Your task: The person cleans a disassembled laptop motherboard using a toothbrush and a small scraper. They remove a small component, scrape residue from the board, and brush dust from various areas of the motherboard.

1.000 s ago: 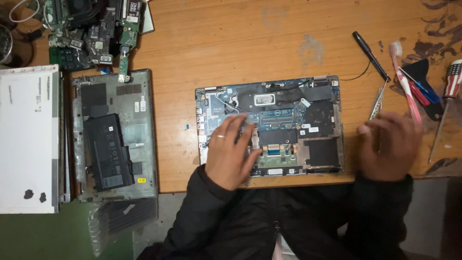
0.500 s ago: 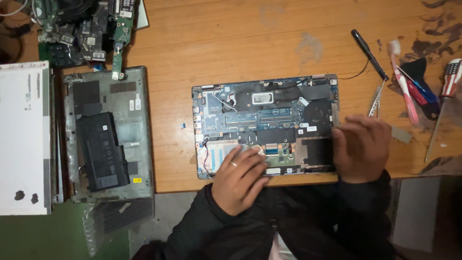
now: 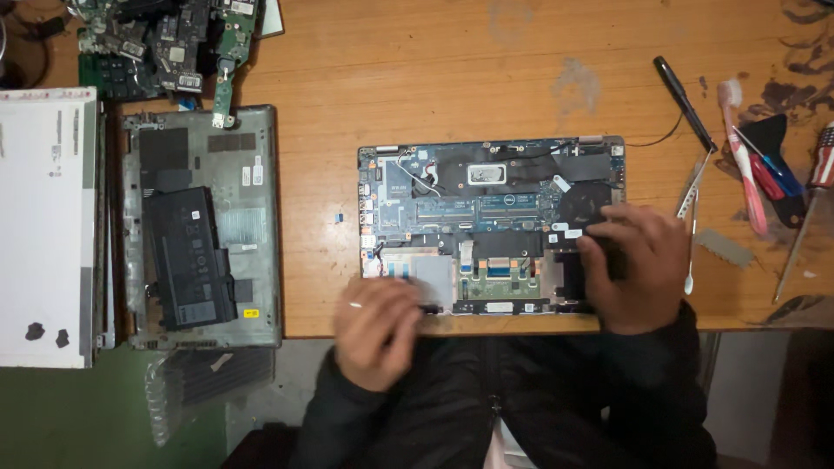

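- The opened laptop base (image 3: 491, 224) lies flat on the wooden table (image 3: 417, 78), at the near edge, dead centre, with its circuit board and fan exposed.
- The right hand (image 3: 632, 267) rests at the base's 4 o'clock corner, fingers curled over a dark part; whether it grips anything I cannot tell.
- The left hand (image 3: 378, 328) sits at the 7 o'clock corner, blurred, fingertips touching the front edge; its grasp I cannot tell.
- Judged by looks, the base is light but stiff, its board and thin cables fragile; the bare metal side edges seem the safest hold.
- At 9 o'clock lies a grey bottom cover (image 3: 201, 227) carrying a black battery pack (image 3: 187, 258) with small white labels and 1 yellow sticker near its lower corner.
- Further out at 9 o'clock, a white panel (image 3: 45, 226) bears 2 dark patches.
- At 3 o'clock lie screwdrivers (image 3: 764, 169), a pink toothbrush (image 3: 743, 156) and a black-handled tool (image 3: 682, 87).
- Loose green circuit boards (image 3: 165, 43) sit at 10 o'clock.
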